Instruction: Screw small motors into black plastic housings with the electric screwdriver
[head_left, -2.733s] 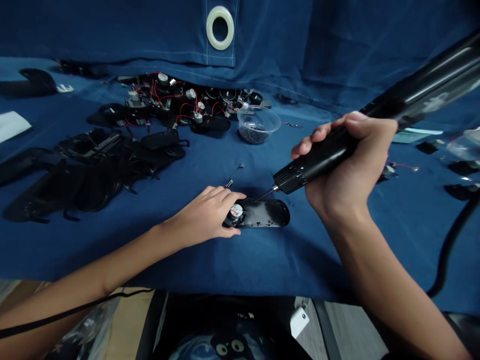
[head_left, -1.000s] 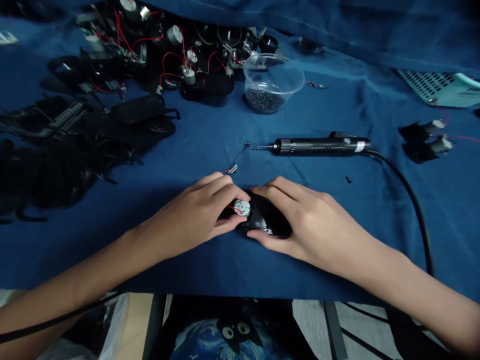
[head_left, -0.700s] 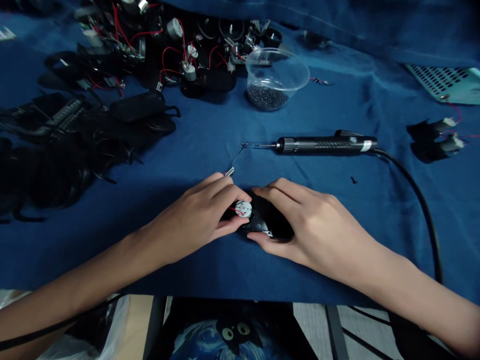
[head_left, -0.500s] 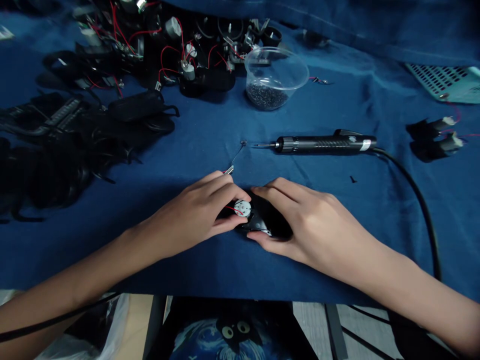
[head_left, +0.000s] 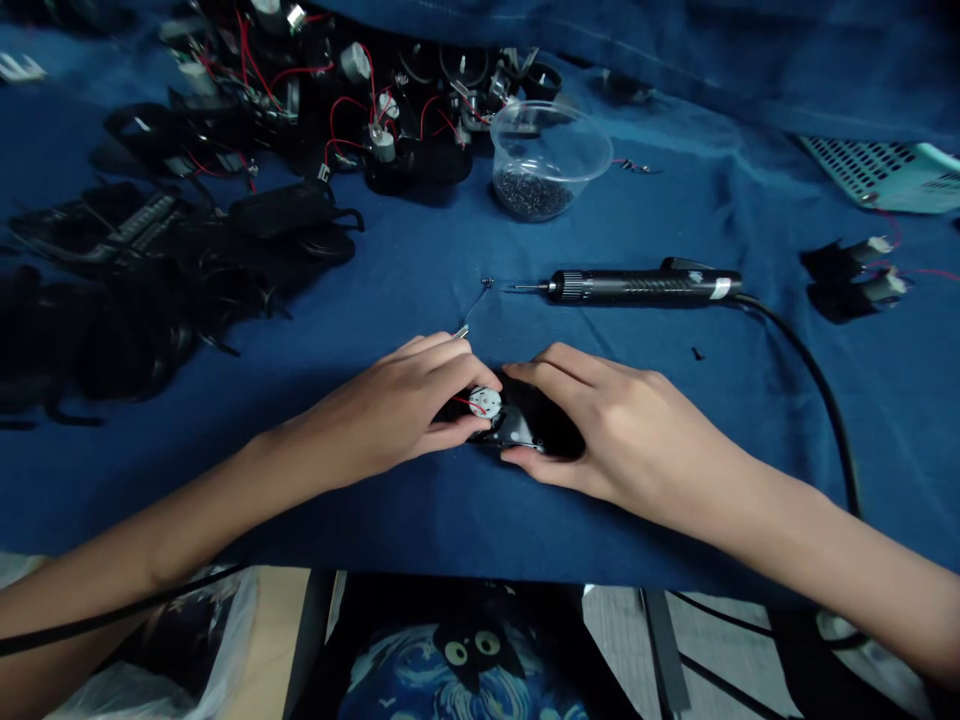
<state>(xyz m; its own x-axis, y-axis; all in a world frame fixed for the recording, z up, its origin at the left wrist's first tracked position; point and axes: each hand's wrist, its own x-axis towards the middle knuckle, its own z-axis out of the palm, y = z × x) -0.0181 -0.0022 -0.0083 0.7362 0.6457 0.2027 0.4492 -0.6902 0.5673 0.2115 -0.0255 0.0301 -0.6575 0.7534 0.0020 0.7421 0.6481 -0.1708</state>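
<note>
Between the thumb and forefinger of my left hand (head_left: pixel 420 395) is a small round motor (head_left: pixel 485 402) with a white end cap and a red wire. It sits at the left part of a black plastic housing (head_left: pixel 517 425); whether it is fully seated I cannot tell. My right hand (head_left: pixel 611 420) is closed around the housing's right side, fingers at the far edge and thumb at the near edge, covering part of it. A metal contact (head_left: pixel 461 332) on a thin wire pokes out beyond my left fingers, with a small spring (head_left: pixel 487 283) at the wire's end.
An electric screwdriver (head_left: pixel 645 287) lies beyond my right hand, its cable curving down the right. Behind it stands a clear tub (head_left: pixel 551 160) of small dark screws. Black housings (head_left: pixel 292 210) and wired motors pile at left and back. A teal basket (head_left: pixel 885 175) is at right.
The camera view has shifted slightly. Both hands keep their hold, and the motor still sits at the housing between my left fingertips.
</note>
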